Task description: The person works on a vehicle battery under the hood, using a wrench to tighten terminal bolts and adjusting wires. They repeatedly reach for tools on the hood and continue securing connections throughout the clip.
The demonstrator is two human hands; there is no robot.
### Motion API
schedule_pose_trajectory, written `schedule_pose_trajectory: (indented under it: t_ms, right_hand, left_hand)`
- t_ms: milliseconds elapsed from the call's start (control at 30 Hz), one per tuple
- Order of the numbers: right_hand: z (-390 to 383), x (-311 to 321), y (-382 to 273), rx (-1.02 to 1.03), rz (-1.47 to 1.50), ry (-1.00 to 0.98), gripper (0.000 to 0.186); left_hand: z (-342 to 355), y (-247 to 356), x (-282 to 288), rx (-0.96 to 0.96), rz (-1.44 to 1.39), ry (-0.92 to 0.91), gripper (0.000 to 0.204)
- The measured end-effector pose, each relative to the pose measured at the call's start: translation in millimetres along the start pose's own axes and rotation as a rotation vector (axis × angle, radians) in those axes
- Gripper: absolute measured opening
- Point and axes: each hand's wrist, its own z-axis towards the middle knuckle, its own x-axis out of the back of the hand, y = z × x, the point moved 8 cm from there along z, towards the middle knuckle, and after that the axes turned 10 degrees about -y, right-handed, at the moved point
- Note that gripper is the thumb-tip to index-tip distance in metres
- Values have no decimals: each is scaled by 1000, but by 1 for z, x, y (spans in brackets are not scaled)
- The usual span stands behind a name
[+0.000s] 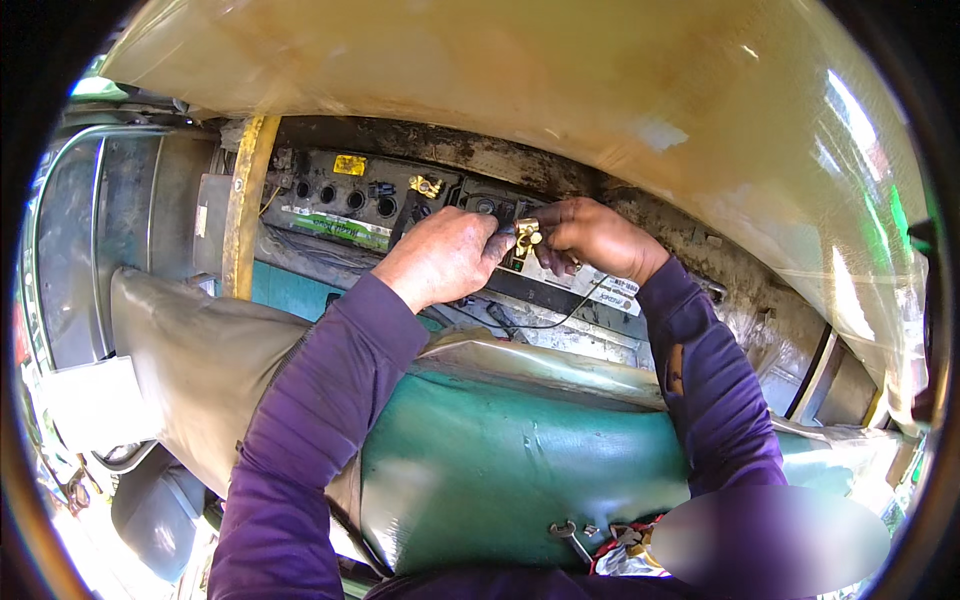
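A brass battery terminal clamp (527,236) sits between my two hands, above the battery (617,291) with a white label. My left hand (440,258) is closed, with its thumb and fingertips pinched at the clamp's left side. From the right, my right hand (598,237) curls its fingers around the clamp's other side; some fingertips are hidden behind it. A second brass clamp (425,186) lies on the dark battery (322,190) to the left, which has round open cell holes and a green label.
A yellow upright bar (243,210) stands left of the batteries. A large tan panel (450,70) hangs overhead. A thin black cable (545,326) loops below my hands. On the green seat cushion (520,450) nearest me lie a wrench (571,541) and small parts.
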Motion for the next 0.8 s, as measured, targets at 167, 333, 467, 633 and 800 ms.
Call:
schedule_pose_trajectory:
  t_ms: [167,333,467,633,800]
  right_hand:
    - [-14,1,-46,16,-480,270,36]
    - [-13,-6,-65,152,-662,358,36]
    - [-15,-10,-77,236,-778,448,32]
    - [-10,-18,-68,135,-703,350,33]
    - [-9,-20,-76,89,-615,318,38]
  left_hand:
    - [-5,3,3,-20,18,0,32]
    - [-5,-1,11,37,-27,27,31]
    - [-5,-2,17,20,-59,42,31]
    - [-7,-4,8,1,-17,-4,30]
    - [-11,2,8,-70,64,21,27]
